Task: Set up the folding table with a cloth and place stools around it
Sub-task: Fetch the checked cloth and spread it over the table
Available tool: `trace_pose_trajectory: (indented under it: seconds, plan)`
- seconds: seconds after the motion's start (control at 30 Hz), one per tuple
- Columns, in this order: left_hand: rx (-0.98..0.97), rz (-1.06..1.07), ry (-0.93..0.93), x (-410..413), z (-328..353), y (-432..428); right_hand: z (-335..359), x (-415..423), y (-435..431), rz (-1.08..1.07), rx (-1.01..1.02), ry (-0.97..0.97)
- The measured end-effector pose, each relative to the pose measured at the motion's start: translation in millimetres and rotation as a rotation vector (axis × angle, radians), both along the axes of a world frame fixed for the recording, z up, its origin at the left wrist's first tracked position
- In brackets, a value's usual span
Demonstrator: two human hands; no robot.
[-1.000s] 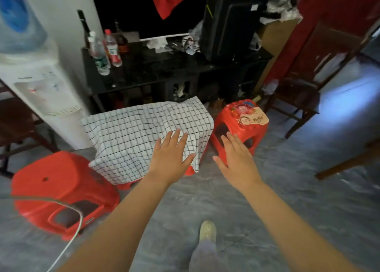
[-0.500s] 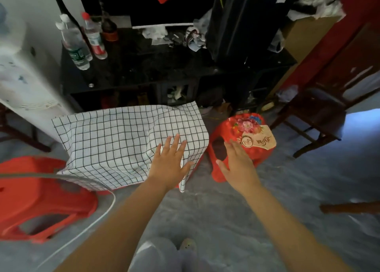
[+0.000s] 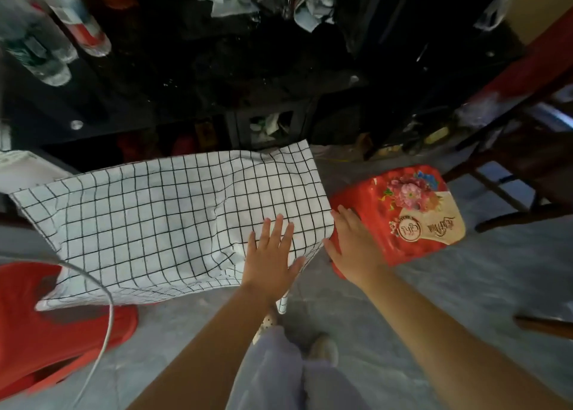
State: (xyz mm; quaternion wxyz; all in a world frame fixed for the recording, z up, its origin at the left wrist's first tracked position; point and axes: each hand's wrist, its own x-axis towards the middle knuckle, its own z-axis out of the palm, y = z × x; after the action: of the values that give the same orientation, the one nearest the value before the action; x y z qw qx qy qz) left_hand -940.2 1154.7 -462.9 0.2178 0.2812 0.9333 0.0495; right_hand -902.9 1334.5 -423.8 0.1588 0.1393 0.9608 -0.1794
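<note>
Our left grip (image 3: 269, 264) lies flat with fingers spread on the near right corner of the checked cloth (image 3: 170, 217). Our right grip (image 3: 353, 248) rests on the near edge of the red stool (image 3: 412, 217) just beside it, fingers straight on top and thumb splayed down the side. The cloth hides the counter beneath entirely; only its boxy outline shows, and one cloth corner hangs by our wrist. The stool's legs are out of sight under its glossy flowered sticker. A second red stool (image 3: 37, 332) is cut off at the left, partly under the cloth's hem, with a white cable (image 3: 105, 301) curving over it. The floor (image 3: 465, 285) is grey and mottled. Behind stand a dark, cluttered black cabinet (image 3: 217, 78), blurred plastic bottles (image 3: 40, 47) and a wooden chair (image 3: 527, 161).
</note>
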Motion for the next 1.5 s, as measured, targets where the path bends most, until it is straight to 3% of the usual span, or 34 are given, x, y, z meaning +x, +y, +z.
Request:
trace_pose_trajectory:
  seconds: [0.43,0.67,1.07,1.23,1.37,1.5]
  plan:
    - [-0.062,0.056,-0.075,-57,-153,68,-166,-77,68,0.033,-0.031,-0.17]
    - [-0.044,0.142,-0.065,-60,-202,78,-221,-87,92,-0.086,-0.142,-0.21]
    - [-0.066,0.171,0.036,-58,-212,82,-238,-90,101,-0.25,-0.298,-0.224]
    - [-0.036,0.217,0.044,-54,-214,86,-230,-89,110,-0.346,-0.448,-0.058]
    - [-0.01,0.236,0.052,-51,-216,86,-219,-81,121,-0.251,-0.591,0.001]
    - [-0.001,0.257,0.015,-51,-213,88,-217,-75,130,-0.085,-0.542,0.035]
